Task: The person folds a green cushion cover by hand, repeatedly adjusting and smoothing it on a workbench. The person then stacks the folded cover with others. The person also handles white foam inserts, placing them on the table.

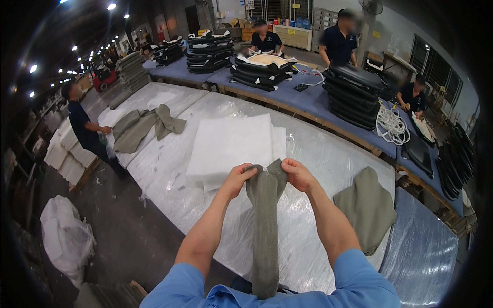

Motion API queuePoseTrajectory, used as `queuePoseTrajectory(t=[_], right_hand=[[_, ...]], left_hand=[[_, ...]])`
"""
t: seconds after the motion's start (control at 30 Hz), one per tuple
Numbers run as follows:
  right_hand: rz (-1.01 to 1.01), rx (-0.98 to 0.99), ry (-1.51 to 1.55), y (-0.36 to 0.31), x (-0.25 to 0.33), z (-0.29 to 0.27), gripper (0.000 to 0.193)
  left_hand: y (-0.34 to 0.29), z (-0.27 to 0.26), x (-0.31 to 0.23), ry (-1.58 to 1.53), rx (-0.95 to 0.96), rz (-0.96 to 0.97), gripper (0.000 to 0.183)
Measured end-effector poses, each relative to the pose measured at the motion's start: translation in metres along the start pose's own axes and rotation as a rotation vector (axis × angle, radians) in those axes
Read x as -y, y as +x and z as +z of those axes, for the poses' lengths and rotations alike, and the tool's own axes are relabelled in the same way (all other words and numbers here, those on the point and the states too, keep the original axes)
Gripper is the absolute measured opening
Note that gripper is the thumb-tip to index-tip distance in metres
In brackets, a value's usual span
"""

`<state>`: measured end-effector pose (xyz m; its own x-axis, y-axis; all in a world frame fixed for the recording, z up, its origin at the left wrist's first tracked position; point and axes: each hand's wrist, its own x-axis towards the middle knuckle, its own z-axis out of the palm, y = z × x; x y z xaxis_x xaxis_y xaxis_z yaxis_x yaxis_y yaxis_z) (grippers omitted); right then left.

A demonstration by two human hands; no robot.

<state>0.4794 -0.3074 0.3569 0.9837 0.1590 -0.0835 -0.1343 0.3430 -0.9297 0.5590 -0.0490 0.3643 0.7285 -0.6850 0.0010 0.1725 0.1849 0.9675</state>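
- A white bag-like bundle (68, 241) is seen on the floor, far left.
- A co-worker (84, 126) in a dark shirt is seen at the left side of the desk (323, 154), one hand held close to a crumpled grey-green cloth (134, 131) laid there.
- The desk is covered in clear, wrinkled film.
- A stack of white padding (231, 143) is set near the middle, just beyond the hands.
- Left grip (239, 179): pinched closed, thumb on top; the upper left corner of a long grey-green fabric piece (265, 231) is held.
- The fabric piece is suspended between both hands, its upper edge spread apart, its narrow length draped down toward the blue shirt.
- Right grip (300, 176): pinched closed; the upper right corner is held.
- Black cushions (352, 97) are piled beyond.
- Another grey-green cloth (365, 210) is laid flat, right.
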Motion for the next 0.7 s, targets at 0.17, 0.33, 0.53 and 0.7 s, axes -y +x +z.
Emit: queuePoseTrajectory(t=[0.17,0.33,0.53,0.7], right_hand=[[-0.041,-0.119,-0.045,0.006,-0.006,0.058,0.025],[-0.068,-0.234,0.123,0.003,-0.025,0.090,0.039],[-0.063,-0.455,0.047,0.002,-0.036,0.099,0.045],[-0.077,-0.522,0.059,0.003,-0.037,0.103,0.039]], left_hand=[[0.007,0.001,0.001,0.083,-0.166,0.100,0.026],[0.023,0.020,0.011,0.113,-0.346,0.264,0.036],[0.033,0.033,0.006,0.381,-0.511,0.356,0.047],[0.038,0.034,0.002,0.601,-0.622,0.395,0.056]])
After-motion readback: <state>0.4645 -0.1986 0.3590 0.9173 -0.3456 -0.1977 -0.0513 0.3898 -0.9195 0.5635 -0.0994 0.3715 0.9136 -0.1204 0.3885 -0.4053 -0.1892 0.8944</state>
